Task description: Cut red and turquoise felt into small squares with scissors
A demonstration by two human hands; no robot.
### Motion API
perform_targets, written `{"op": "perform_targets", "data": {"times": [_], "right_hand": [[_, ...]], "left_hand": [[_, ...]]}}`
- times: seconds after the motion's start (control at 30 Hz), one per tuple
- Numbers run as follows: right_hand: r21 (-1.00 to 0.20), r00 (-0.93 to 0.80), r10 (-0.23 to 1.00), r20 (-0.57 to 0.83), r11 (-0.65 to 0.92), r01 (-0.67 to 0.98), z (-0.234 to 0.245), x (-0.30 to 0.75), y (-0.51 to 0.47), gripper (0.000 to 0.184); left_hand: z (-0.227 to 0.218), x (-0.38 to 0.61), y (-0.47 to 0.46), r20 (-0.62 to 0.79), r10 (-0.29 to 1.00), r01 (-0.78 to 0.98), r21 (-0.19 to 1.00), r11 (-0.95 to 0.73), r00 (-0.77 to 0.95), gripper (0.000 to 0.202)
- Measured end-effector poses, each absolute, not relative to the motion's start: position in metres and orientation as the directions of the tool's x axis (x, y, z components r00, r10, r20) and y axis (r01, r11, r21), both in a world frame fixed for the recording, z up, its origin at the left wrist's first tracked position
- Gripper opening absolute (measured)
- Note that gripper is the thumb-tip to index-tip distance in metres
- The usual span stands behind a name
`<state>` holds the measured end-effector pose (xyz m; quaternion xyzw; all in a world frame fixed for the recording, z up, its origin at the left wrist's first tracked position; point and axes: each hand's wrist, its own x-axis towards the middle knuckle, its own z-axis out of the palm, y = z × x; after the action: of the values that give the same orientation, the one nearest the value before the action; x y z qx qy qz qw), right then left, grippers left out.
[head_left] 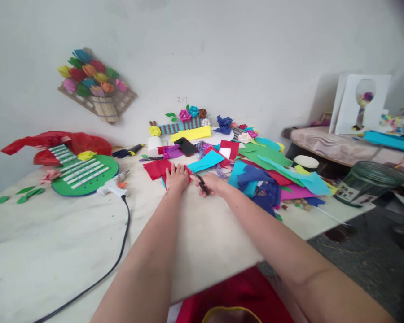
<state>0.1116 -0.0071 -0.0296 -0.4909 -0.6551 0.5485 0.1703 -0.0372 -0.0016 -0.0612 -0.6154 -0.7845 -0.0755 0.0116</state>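
My left hand point(177, 178) lies flat on a sheet of red paper point(155, 169), its fingers outstretched and pressing down. To the right of it, my right hand point(211, 184) is closed around the black handles of a pair of scissors point(201, 181). The scissor blades are too small and hidden to make out, but they point toward the red paper by my left hand. A light blue paper piece point(207, 161) rests just beyond my hands. Blue crumpled paper point(261, 177) lies to the right of my right hand.
A white glue gun point(112, 185) with a black cord lies at left, beside a green guitar-shaped craft point(90, 172). Pliers point(129, 150) and a dark phone point(186, 146) lie farther back. Coloured sheets point(265, 154) pile up at right, near a glass jar point(370, 181) at the table edge.
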Motion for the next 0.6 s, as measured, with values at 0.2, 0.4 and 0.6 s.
{"op": "perform_targets", "data": {"times": [0.2, 0.4, 0.6], "right_hand": [[-0.764, -0.425, 0.882, -0.204, 0.128, 0.633, -0.0371, 0.1054, -0.0037, 0.047], [-0.652, -0.404, 0.899, -0.170, 0.205, 0.730, -0.0352, 0.1032, -0.0035, 0.052], [-0.645, -0.396, 0.903, -0.165, 0.205, 0.736, -0.0332, 0.1011, -0.0048, 0.051]], "left_hand": [[-0.0617, -0.0389, -0.0016, 0.105, 0.970, 0.975, 0.057, 0.216, -0.221, 0.055], [-0.0655, -0.0411, 0.0009, 0.112, 0.972, 0.979, 0.024, 0.204, -0.205, 0.056], [-0.0654, -0.0410, 0.0000, 0.121, 0.974, 0.981, 0.000, 0.195, -0.193, 0.056]]}}
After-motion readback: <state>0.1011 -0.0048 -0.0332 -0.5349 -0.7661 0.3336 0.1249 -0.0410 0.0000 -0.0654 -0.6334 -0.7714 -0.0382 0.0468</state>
